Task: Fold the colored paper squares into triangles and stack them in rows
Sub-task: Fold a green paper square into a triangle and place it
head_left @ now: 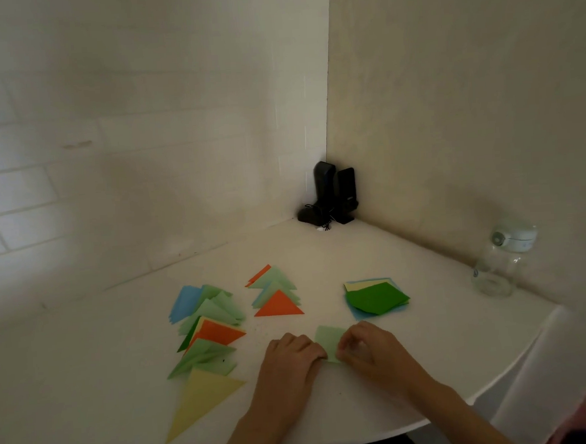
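A pale green paper square [330,339] lies on the white table [414,369] between my hands. My left hand [291,357] presses on its left edge, knuckles up and fingers curled. My right hand [368,347] pinches the paper's near right corner with thumb and fingertips. A stack of unfolded squares [375,299], dark green on top, lies behind the right hand. Folded triangles form a left row [207,333] ending in a yellow triangle [201,399]. A shorter middle row ends in an orange triangle [279,305].
A black device with a cord [331,195] stands in the far wall corner. A clear glass jar with a white lid [500,264] sits at the table's right side. The table's curved front edge runs just below my forearms.
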